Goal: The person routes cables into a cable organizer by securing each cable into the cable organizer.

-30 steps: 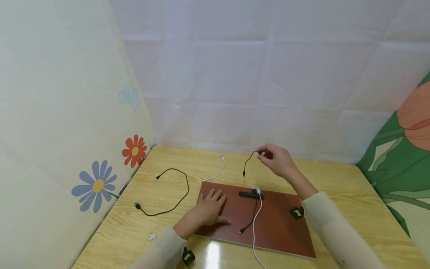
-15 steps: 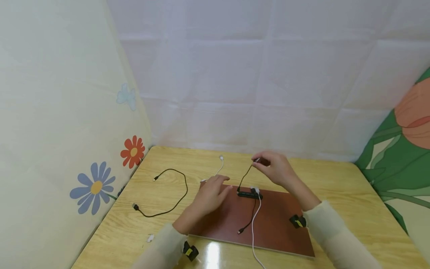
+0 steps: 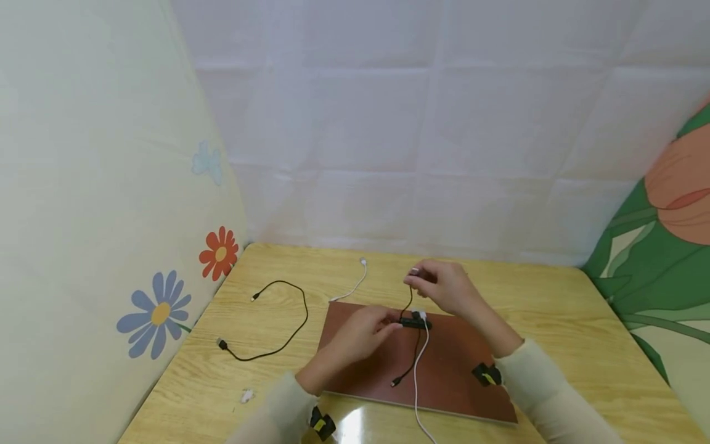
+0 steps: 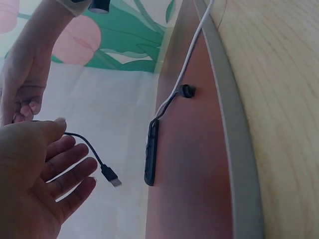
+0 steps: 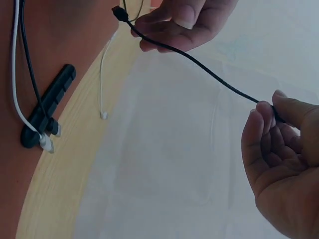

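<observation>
My right hand [image 3: 444, 287] pinches one end of a short black USB cable [image 5: 199, 63], above the back of a red-brown board [image 3: 455, 376]. The cable's other plug [image 4: 110, 175] hangs free near my left hand [image 3: 357, 336]. In the right wrist view the left fingers [image 5: 164, 42] lie loosely behind the cable, the thumb apart from it; whether they touch it I cannot tell. A black slotted cable clip [image 5: 50, 102] sits along the board's far edge. At one end it carries a white cable [image 3: 420, 364] and a second black cable [image 3: 412, 368], side by side.
On the wooden table [image 3: 582, 345], a longer black cable [image 3: 305, 308] curves at the left. A short white cable [image 3: 355, 287] lies behind the board. A small white piece [image 3: 247, 395] is near the front left. Cloth walls [image 3: 344, 111] stand around the table.
My left hand has lifted off the board and moved right and back to the cable's hanging plug. The right hand, holding the black cable, has come lower and a little left.
</observation>
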`<state>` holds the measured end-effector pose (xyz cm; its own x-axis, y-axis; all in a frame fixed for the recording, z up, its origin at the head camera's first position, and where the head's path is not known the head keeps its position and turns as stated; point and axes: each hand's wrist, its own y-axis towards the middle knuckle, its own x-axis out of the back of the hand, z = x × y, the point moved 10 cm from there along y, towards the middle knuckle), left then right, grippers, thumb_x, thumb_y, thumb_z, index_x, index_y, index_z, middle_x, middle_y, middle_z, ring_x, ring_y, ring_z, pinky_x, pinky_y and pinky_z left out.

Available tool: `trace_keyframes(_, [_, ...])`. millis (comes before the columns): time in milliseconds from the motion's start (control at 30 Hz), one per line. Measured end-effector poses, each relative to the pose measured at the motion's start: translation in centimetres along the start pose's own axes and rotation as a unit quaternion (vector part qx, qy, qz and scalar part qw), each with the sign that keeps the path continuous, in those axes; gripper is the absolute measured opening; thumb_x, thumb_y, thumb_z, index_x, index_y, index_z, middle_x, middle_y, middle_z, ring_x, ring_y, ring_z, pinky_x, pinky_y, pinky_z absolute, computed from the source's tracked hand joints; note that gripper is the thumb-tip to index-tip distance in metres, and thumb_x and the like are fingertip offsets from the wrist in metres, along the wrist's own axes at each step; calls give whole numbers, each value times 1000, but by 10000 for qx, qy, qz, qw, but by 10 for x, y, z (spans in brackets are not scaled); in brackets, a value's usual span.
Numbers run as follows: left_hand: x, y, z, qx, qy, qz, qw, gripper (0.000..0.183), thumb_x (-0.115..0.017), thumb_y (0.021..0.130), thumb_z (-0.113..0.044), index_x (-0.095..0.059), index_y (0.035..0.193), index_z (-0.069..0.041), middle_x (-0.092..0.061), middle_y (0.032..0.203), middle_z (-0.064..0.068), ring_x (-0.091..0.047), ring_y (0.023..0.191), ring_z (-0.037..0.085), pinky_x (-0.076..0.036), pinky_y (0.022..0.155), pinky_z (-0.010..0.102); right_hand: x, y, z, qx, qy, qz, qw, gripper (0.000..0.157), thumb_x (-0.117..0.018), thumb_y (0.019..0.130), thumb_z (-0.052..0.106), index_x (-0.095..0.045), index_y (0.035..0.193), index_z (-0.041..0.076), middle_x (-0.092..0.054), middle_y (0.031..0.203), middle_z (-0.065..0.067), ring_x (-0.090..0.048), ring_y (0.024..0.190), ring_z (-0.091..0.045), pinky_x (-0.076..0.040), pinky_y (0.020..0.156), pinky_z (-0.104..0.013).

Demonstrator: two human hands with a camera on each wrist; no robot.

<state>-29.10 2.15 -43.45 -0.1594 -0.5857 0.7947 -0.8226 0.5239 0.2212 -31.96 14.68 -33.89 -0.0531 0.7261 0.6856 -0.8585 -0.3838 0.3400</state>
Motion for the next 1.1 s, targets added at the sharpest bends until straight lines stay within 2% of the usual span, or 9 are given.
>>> trace_keyframes(133, [-6, -2, -2, -79, -192, -24, 9998, 16, -66, 100, -26, -71, 110, -15, -70, 98, -8, -61, 87, -1, -51, 75, 19, -6, 0, -12, -392, 347, 219, 9984, 14, -70, 98, 24, -72, 102, 11, -67, 73, 2, -65, 67, -15, -54, 62, -29])
trace_keyframes(233, [-10, -3, 2, 71, -420, -74, 9991, 23, -67, 100, -29, -66, 115, -12, -70, 100, -4, -62, 88, 1, -52, 76, 19, -10, -1, -20, -561, 577, 342, 9962, 17, -69, 98, 24, -72, 106, 9, -68, 76, 3, -66, 69, -14, -56, 66, -30])
trace_keyframes(367, [-6, -4, 9, 343, -622, -479, 9963, 29, -70, 98, -23, -59, 121, -9, -67, 106, 3, -62, 91, 7, -53, 78, 22, -14, -2, -21, -592, 868, 499, 9932, 19, -67, 99, 21, -71, 110, 7, -70, 79, 0, -68, 72, -16, -57, 70, -30])
trace_keyframes(500, [-2, -4, 13, 411, -429, -808, 9950, 23, -71, 96, -16, -62, 116, -10, -62, 102, 2, -58, 87, 9, -51, 74, 23, -16, -2, -17, -523, 1098, 633, 9906, 22, -66, 100, 22, -70, 113, 4, -70, 80, -2, -69, 75, -23, -57, 75, -36])
trace_keyframes(667, [-9, -4, 14, 422, -279, -581, 9970, 13, -70, 98, -20, -65, 109, -13, -64, 102, -2, -61, 88, 7, -53, 74, 21, -18, -2, -22, -734, 1219, 698, 9874, 26, -64, 101, 23, -69, 117, 3, -70, 82, -6, -68, 77, -22, -56, 80, -40])
trace_keyframes(800, [-13, -4, 16, 433, -339, -582, 9968, 19, -71, 97, -21, -64, 112, -12, -64, 105, 0, -63, 93, 10, -54, 78, 22, -20, -3, -26, -953, 1308, 752, 9840, 25, -63, 102, 23, -69, 117, 4, -71, 84, -7, -68, 78, -19, -56, 78, -34])
trace_keyframes(900, [-14, -3, 14, 306, -250, -626, 9973, 14, -72, 96, -19, -66, 104, -11, -64, 98, 0, -60, 86, 9, -51, 72, 21, -21, -3, -26, -985, 1369, 760, 9827, 25, -63, 102, 23, -69, 117, 4, -71, 84, -7, -68, 78, -20, -56, 77, -33])
trace_keyframes(1000, [-16, -1, 13, 237, -9, -520, 9984, 8, -70, 97, -20, -66, 95, -14, -63, 91, -5, -55, 78, 5, -47, 67, 20, -21, -2, -28, -972, 1305, 695, 9842, 25, -62, 102, 23, -70, 115, 3, -71, 85, -8, -68, 77, -18, -55, 77, -33])
trace_keyframes(1100, [-19, -2, 12, 252, 224, -401, 9986, 9, -67, 99, -22, -68, 93, -17, -65, 91, -7, -56, 82, 5, -48, 71, 21, -21, -1, -32, -1042, 1133, 569, 9864, 23, -62, 103, 24, -70, 111, 4, -71, 84, -8, -67, 77, -17, -55, 75, -34])
